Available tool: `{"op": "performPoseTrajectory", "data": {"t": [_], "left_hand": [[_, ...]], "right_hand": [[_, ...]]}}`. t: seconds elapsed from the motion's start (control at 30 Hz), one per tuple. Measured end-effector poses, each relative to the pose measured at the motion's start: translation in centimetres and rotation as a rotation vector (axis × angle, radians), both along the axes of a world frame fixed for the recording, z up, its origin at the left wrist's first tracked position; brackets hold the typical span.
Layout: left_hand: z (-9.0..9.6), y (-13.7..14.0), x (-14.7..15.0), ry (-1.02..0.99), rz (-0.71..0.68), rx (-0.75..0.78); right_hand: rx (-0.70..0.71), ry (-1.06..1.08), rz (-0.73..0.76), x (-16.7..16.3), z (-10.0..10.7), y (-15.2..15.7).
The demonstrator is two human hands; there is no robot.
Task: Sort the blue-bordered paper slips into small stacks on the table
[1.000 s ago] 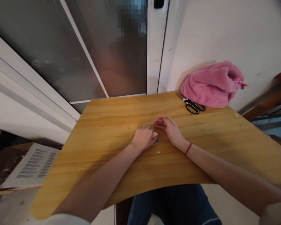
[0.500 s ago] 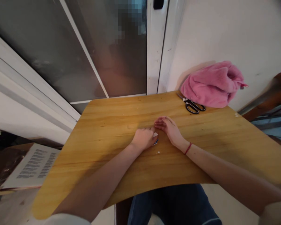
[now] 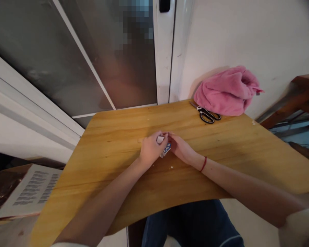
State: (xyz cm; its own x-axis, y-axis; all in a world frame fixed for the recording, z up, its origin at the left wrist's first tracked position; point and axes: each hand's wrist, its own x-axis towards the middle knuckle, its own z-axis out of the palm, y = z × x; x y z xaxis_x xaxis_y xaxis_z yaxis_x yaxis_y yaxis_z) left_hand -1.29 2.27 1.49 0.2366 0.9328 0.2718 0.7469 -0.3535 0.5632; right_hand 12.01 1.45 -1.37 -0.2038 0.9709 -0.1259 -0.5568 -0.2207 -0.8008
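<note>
Over the middle of the table, my left hand [image 3: 152, 148] is closed around a small white piece with blue printing [image 3: 167, 149]. Its white part shows between thumb and fingers, and the blue lettering sticks out below the thumb; what kind of thing it is I cannot make out. My right hand [image 3: 181, 147], with a red cord at the wrist, curves in from the right, its fingertips meeting those of my left hand at the piece. Its thumb is hidden. White crumbs [image 3: 172, 167] lie on the wood just below the hands.
Black-handled scissors [image 3: 207, 115] lie at the back of the wooden table [image 3: 113, 137], against a pink plush cloth [image 3: 225, 91] by the wall. Beyond the back edge stands a framed glass door [image 3: 100, 58]. A printed carton [image 3: 31, 188] is at lower left.
My left hand has lifted and turned, showing more of the white and blue piece. My right hand has closed in, its fingers now touching the left. The view has shifted slightly.
</note>
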Motion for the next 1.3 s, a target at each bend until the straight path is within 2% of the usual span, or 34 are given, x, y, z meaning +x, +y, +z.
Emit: {"op": "performPoseTrajectory", "data": {"t": [0.07,0.13,0.23,0.37,0.6,0.77,0.97,1.1,1.2,1.3], "left_hand": [[0.1,-0.2,0.1,-0.135,-0.014,-0.005],[0.2,-0.5,0.3,-0.182,-0.047,-0.005],[0.1,-0.9,0.5,-0.137,-0.092,-0.003],[-0.3,-0.9,0.6,-0.058,-0.126,0.031],[-0.6,-0.3,0.4,0.109,-0.228,0.242],[-0.1,-0.6,-0.2,0.111,-0.272,0.355],[-0.1,-0.7,-1.6,0.047,-0.293,0.537],[0.3,0.7,-2.3,0.088,-0.262,0.419],[0.7,1.9,-2.8,0.172,-0.276,0.212],[0.5,2.4,-3.4,0.300,-0.367,-0.055]], "right_hand": [[-0.098,0.093,0.057,-0.4,0.5,-0.1],[-0.203,0.144,0.102,-0.8,1.1,-0.4],[-0.302,0.218,0.165,-1.3,1.7,-0.9],[-0.394,0.354,0.240,-1.6,1.5,-1.0],[-0.449,0.484,0.281,-1.2,0.1,-0.5],[-0.538,0.582,0.302,-0.5,0.2,-0.3],[-0.443,0.616,0.252,1.3,0.7,0.9],[-0.415,0.651,0.126,2.8,0.9,2.6],[-0.420,0.663,0.035,3.5,1.0,3.6],[-0.416,0.680,0.022,4.0,1.0,4.1]]}}
